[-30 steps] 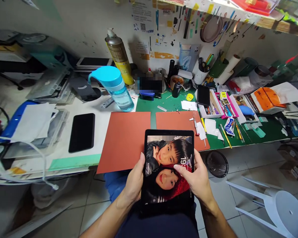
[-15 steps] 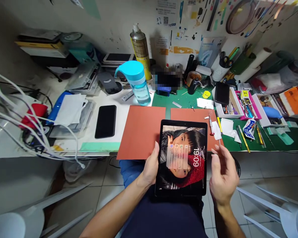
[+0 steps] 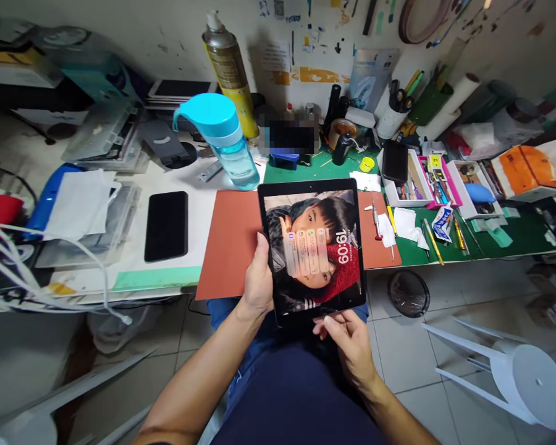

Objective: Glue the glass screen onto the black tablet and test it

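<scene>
A black-framed tablet (image 3: pixel 315 247) with a lit screen showing 19:09 is held above my lap and over the desk's front edge. My left hand (image 3: pixel 259 278) grips its left side, thumb on the frame and fingers hidden beneath. At the tablet's lower edge is my right hand (image 3: pixel 347 340), its fingers slightly curled and apart, with nothing visible in them; the fingertips are near or touching the edge. Under and beside the tablet lie reddish-brown mats (image 3: pixel 227 247). A dark phone (image 3: pixel 166 225) rests on the white desk to the left.
Behind the tablet stand a blue-lidded water bottle (image 3: pixel 231 148) and a spray can (image 3: pixel 231 74). Trays of tools (image 3: pixel 405 185) and loose screwdrivers (image 3: pixel 433 241) are on the right. White cables (image 3: pixel 88 253) hang at the left. A white stool (image 3: pixel 535 383) stands at right.
My right hand has moved from the tablet's right side to its lower edge. The tablet and my left hand have moved up and left in view and tilted slightly; the camera view has shifted too.
</scene>
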Demonstrator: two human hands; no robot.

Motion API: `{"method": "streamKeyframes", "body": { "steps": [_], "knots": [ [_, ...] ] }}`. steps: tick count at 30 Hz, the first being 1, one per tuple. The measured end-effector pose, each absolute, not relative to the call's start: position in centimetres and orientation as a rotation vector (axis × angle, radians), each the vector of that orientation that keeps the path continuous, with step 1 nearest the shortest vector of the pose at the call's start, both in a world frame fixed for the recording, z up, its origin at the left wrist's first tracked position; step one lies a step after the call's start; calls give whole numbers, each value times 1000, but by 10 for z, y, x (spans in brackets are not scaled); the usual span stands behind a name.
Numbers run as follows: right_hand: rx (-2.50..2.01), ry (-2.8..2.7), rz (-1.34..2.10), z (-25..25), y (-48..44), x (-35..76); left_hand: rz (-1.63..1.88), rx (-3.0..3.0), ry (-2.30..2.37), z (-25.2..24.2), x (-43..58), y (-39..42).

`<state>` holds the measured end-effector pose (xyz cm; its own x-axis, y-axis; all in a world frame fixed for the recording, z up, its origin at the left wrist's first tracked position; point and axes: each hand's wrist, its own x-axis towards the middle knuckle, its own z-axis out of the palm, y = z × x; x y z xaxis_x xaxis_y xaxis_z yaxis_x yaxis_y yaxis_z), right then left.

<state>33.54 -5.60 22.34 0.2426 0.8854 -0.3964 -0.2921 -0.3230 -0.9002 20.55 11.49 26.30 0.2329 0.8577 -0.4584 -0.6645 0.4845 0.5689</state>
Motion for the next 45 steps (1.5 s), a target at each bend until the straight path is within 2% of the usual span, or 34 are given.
{"method": "streamKeyframes", "body": {
  "steps": [4,10,30,38,45],
  "knots": [
    [-1260,-414,1323,217,-43,325,1063,333,751,273,213,119],
    [-1226,-412,1297,218,-38,324,1035,358,718,281,217,122],
    [-1199,-450,1279,217,-36,325,994,398,768,281,215,121],
    [-1235,-445,1297,212,-40,325,1004,275,572,277,209,121],
    [-1248,-432,1293,213,-39,324,987,278,593,274,206,117]
  ]
}}
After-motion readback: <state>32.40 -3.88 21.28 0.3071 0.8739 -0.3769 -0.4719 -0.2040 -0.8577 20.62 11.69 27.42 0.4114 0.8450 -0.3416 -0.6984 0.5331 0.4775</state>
